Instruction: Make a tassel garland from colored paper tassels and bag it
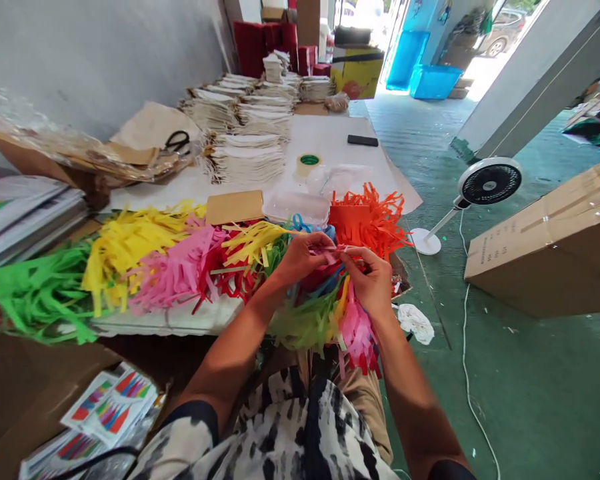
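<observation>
My left hand (303,257) and my right hand (371,280) meet over the table's front edge, both pinched on a bunch of fringed tissue paper tassels (330,303) in pink, green, yellow and blue that hangs down toward my lap. Piles of cut tissue fringe lie on the white table (330,137): green (40,290) at the left, then yellow (125,243), pink (180,270), red, and orange (373,217) at the right.
Stacks of folded paper bags (245,157), a tape roll (309,162), scissors (177,141), a phone (363,140) and a brown card (234,207) lie farther back. On the green floor stand a white fan (487,183) and a cardboard box (555,243). Printed packets (110,407) sit lower left.
</observation>
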`<state>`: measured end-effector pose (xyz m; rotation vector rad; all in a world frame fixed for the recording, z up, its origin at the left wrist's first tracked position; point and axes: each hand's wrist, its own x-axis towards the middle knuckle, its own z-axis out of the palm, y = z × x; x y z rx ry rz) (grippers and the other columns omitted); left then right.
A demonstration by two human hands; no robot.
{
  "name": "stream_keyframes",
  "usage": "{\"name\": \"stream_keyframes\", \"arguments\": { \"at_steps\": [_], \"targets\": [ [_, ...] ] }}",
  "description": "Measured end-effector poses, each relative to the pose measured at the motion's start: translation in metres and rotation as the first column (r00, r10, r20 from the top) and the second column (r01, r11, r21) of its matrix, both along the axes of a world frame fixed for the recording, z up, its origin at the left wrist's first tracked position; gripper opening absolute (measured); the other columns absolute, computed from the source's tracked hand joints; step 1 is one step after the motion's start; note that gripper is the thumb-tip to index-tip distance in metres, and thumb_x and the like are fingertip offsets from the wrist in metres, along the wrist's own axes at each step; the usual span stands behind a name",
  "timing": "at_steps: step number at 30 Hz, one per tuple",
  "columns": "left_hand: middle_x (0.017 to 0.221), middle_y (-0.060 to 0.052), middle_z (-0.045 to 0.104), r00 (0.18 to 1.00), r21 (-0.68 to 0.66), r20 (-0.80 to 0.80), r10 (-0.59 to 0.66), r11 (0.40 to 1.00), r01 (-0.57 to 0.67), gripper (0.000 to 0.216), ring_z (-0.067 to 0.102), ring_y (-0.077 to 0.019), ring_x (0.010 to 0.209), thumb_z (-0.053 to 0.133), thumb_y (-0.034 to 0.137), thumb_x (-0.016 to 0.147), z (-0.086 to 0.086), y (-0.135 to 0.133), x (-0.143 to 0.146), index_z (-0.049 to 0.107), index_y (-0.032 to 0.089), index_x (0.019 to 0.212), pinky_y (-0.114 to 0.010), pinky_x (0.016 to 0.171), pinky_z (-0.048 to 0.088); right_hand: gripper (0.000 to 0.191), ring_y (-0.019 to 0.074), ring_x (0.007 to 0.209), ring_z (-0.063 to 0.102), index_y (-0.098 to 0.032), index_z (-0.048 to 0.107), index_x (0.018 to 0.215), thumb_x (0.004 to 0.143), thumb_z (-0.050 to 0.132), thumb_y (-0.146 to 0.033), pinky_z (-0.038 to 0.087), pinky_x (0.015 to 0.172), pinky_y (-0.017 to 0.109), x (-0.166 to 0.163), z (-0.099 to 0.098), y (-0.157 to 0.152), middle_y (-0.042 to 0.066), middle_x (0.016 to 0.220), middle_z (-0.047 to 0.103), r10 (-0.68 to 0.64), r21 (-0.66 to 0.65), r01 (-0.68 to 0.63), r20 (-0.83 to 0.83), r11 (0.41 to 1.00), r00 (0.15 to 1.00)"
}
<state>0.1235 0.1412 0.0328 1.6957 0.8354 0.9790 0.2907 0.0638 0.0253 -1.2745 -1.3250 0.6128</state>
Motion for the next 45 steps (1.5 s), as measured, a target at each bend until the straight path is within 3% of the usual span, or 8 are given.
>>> {"name": "stream_keyframes", "arguments": {
  "at_steps": [7, 9, 13, 15, 18, 21, 24, 45],
  "targets": [
    [0.086, -0.003, 0.076, 0.985, 0.138, -0.172, 0.008, 0.990, 0.016, 0.019, 0.069, -0.0169, 0.079, 0.073, 0.036, 0.087, -0.002, -0.003, -0.007, 0.073, 0.017, 0.091, -0.028, 0.076, 0.054, 0.020, 0.0195, 0.084, 0.072, -0.024, 0.081, 0.092, 0.091, 0.075, -0.043, 0.054, 0.076, 0.031, 0.000, -0.005, 0.003, 0.004, 0.096, 0.081, -0.074, 0.040, 0.076, -0.060, 0.996, 0.995],
    [0.094, -0.006, 0.077, 0.930, 0.284, -0.308, 0.199, 0.953, -0.110, 0.011, 0.070, -0.0205, 0.088, 0.069, 0.025, 0.089, 0.005, -0.005, -0.013, 0.073, 0.017, 0.096, -0.033, 0.085, 0.056, 0.021, 0.0195, 0.085, 0.073, -0.023, 0.082, 0.093, 0.089, 0.078, -0.043, 0.055, 0.079, 0.032, 0.003, -0.009, 0.004, 0.003, 0.096, 0.082, -0.082, 0.038, 0.089, -0.154, 0.995, 0.985],
    [0.124, -0.012, 0.074, 0.747, 0.603, -0.308, 0.589, 0.729, -0.326, 0.020, 0.063, -0.0285, 0.121, 0.065, 0.017, 0.093, 0.025, -0.015, -0.018, 0.076, 0.019, 0.109, -0.045, 0.111, 0.046, 0.020, 0.0198, 0.091, 0.075, -0.024, 0.082, 0.094, 0.088, 0.081, -0.043, 0.057, 0.085, 0.032, 0.010, -0.014, 0.006, 0.003, 0.099, 0.082, -0.038, 0.047, 0.050, -0.239, 0.998, 0.970],
    [0.114, -0.009, 0.078, 0.843, 0.498, -0.271, 0.464, 0.817, -0.290, 0.019, 0.067, -0.0234, 0.104, 0.065, 0.026, 0.097, 0.032, -0.020, -0.013, 0.077, 0.019, 0.110, -0.039, 0.100, 0.052, 0.019, 0.0205, 0.093, 0.076, -0.025, 0.081, 0.094, 0.088, 0.081, -0.043, 0.058, 0.085, 0.032, 0.010, -0.014, 0.007, 0.003, 0.099, 0.082, -0.025, 0.052, 0.039, -0.236, 0.998, 0.972],
    [0.091, -0.005, 0.078, 0.989, 0.094, -0.144, 0.022, 0.996, -0.008, 0.032, 0.062, -0.0124, 0.069, 0.071, 0.044, 0.094, 0.029, -0.021, -0.001, 0.077, 0.015, 0.107, -0.027, 0.069, 0.051, 0.017, 0.0216, 0.096, 0.076, -0.025, 0.081, 0.093, 0.089, 0.080, -0.042, 0.059, 0.088, 0.034, 0.008, -0.012, 0.007, 0.003, 0.100, 0.082, 0.002, 0.083, 0.017, -0.221, 0.996, 0.975],
    [0.078, -0.003, 0.073, 0.978, -0.202, 0.082, -0.190, 0.958, 0.203, 0.052, 0.056, -0.0082, 0.057, 0.083, 0.057, 0.081, 0.017, -0.017, 0.007, 0.075, 0.011, 0.104, -0.023, 0.054, 0.045, 0.015, 0.0218, 0.099, 0.076, -0.026, 0.079, 0.091, 0.090, 0.079, -0.041, 0.060, 0.090, 0.036, 0.006, -0.012, 0.008, 0.003, 0.100, 0.081, 0.040, 0.120, -0.015, -0.212, 0.993, 0.976],
    [0.067, 0.001, 0.067, 0.976, -0.297, 0.158, -0.152, 0.935, 0.194, 0.055, 0.055, -0.0070, 0.050, 0.088, 0.059, 0.074, 0.009, -0.014, 0.006, 0.075, 0.011, 0.098, -0.021, 0.049, 0.043, 0.014, 0.0219, 0.101, 0.076, -0.025, 0.078, 0.092, 0.091, 0.078, -0.039, 0.062, 0.087, 0.036, 0.005, -0.011, 0.007, 0.004, 0.101, 0.081, 0.068, 0.136, -0.041, -0.206, 0.990, 0.976],
    [0.073, 0.000, 0.075, 0.980, -0.276, 0.200, -0.010, 0.959, 0.066, 0.048, 0.062, -0.0067, 0.049, 0.093, 0.054, 0.068, 0.015, -0.020, -0.001, 0.073, 0.016, 0.089, -0.019, 0.048, 0.046, 0.004, 0.0163, 0.092, 0.074, -0.025, 0.077, 0.093, 0.093, 0.077, -0.029, 0.058, 0.074, 0.026, 0.000, -0.007, 0.003, 0.002, 0.100, 0.080, 0.041, 0.195, -0.018, -0.117, 0.981, 0.992]
  ]
}}
